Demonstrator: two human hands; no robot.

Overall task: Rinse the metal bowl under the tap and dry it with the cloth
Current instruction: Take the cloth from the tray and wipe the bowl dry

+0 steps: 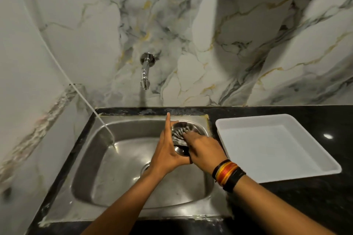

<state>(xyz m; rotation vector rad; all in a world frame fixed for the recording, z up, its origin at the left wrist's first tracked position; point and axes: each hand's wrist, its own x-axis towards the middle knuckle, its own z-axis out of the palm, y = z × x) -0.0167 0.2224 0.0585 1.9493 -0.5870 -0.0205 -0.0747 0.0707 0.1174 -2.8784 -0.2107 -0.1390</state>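
The small metal bowl [198, 129] is held over the right side of the steel sink [122, 168], tilted toward me. My left hand [168, 150] grips its left rim from below, index finger pointing up. My right hand [204, 147] presses a striped grey-and-white cloth [180, 134] into the inside of the bowl. The chrome tap [145, 71] juts from the marble wall above the sink; no water stream is visible from it.
A white rectangular tray [305, 149] lies on the black counter [286, 109] right of the sink. A thin white hose [91, 107] runs down the left wall into the sink. Coloured thread bands circle my right wrist [228, 174].
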